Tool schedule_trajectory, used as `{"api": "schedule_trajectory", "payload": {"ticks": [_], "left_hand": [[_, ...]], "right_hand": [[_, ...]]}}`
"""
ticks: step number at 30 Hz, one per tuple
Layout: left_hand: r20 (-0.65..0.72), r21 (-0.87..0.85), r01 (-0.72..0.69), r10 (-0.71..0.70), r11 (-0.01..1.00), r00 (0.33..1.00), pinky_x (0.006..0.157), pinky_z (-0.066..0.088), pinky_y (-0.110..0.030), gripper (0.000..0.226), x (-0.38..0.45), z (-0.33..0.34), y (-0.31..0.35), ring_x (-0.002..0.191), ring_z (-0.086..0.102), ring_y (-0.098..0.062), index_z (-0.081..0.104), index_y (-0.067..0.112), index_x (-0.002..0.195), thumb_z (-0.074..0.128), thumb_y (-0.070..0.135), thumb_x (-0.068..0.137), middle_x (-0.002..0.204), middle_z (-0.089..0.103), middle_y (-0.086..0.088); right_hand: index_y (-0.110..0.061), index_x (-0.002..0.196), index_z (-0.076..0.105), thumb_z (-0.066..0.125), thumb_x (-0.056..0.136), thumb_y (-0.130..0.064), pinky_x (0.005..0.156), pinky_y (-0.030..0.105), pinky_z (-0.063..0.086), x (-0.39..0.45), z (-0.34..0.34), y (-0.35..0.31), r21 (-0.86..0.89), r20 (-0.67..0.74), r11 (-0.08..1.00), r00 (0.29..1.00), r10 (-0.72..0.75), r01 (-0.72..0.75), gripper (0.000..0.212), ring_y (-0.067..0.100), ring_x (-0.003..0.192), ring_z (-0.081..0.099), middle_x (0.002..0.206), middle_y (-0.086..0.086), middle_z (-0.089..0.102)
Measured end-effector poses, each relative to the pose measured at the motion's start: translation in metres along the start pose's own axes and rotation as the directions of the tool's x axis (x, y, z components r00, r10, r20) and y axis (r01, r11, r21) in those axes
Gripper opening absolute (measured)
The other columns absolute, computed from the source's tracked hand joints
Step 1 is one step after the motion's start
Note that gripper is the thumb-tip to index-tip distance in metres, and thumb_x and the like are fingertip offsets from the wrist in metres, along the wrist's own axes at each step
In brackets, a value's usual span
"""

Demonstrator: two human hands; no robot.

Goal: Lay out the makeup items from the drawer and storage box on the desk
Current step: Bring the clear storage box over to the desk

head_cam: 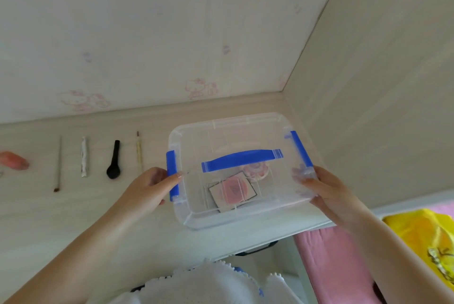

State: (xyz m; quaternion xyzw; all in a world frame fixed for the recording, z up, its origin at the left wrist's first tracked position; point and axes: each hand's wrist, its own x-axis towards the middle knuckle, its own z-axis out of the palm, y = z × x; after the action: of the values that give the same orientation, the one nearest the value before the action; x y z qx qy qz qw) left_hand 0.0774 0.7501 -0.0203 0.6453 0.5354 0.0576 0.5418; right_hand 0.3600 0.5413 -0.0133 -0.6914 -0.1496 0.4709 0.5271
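Clear storage box (235, 215) near desk (73, 217) edge, hands (147, 188) gripping.

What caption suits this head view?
Both hands grip a lidded clear box beside laid-out brushes.

Bare forearms; white scallop-edged garment (196, 284) with blue trim.

Pale wooden desk (98, 208); cartoon-cat wallpaper (147, 33); daylight.
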Motion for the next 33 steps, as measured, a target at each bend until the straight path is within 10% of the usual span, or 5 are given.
{"api": "schedule_trajectory", "payload": {"ticks": [5,11,22,33], "left_hand": [[-0.056,0.421,-0.101,0.137,0.901,0.989,0.071,0.042,-0.029,0.046,0.001,-0.007,0.015,0.081,0.059,-0.012,0.062,0.021,0.082,0.043,0.062,0.084,0.083,0.064,0.008],[-0.124,0.602,-0.078,0.190,0.795,0.974,0.056,0.034,-0.027,0.052,0.003,-0.007,0.020,0.061,0.053,-0.016,0.054,0.020,0.064,0.036,0.065,0.083,0.057,0.052,0.006],[-0.128,0.685,-0.118,0.279,0.719,0.952,0.052,0.030,-0.028,0.047,0.000,0.001,0.020,0.052,0.044,-0.020,0.036,0.015,0.056,0.027,0.041,0.094,0.052,0.041,0.001],[-0.057,0.200,-0.086,0.100,0.976,0.993,0.083,0.049,-0.049,0.046,0.016,0.006,-0.033,0.074,0.055,-0.033,0.057,-0.004,0.093,0.030,0.033,0.099,0.078,0.059,-0.018]], "right_hand": [[-0.024,0.098,0.068,0.053,0.093,-0.031,0.078,0.032,0.047,0.020,0.001,-0.019,-0.231,-0.242,0.968,0.957,-0.159,0.102,0.017,0.016,0.080,0.063,0.082,-0.002,0.067],[-0.030,0.115,0.056,0.046,0.092,-0.045,0.073,0.031,0.044,0.036,0.003,-0.033,-0.791,-0.183,0.609,0.932,-0.312,0.049,0.029,0.019,0.082,0.065,0.078,-0.008,0.067],[-0.019,0.116,0.058,0.033,0.099,-0.032,0.079,0.036,0.046,0.035,0.001,-0.039,-0.911,-0.101,0.409,0.930,-0.354,0.057,0.033,0.031,0.090,0.062,0.089,0.008,0.072],[-0.025,0.085,0.070,0.044,0.091,-0.024,0.088,0.053,0.052,0.057,-0.019,-0.002,-0.511,-0.225,0.859,0.963,-0.147,0.012,0.026,0.036,0.093,0.067,0.093,0.010,0.072]]}}
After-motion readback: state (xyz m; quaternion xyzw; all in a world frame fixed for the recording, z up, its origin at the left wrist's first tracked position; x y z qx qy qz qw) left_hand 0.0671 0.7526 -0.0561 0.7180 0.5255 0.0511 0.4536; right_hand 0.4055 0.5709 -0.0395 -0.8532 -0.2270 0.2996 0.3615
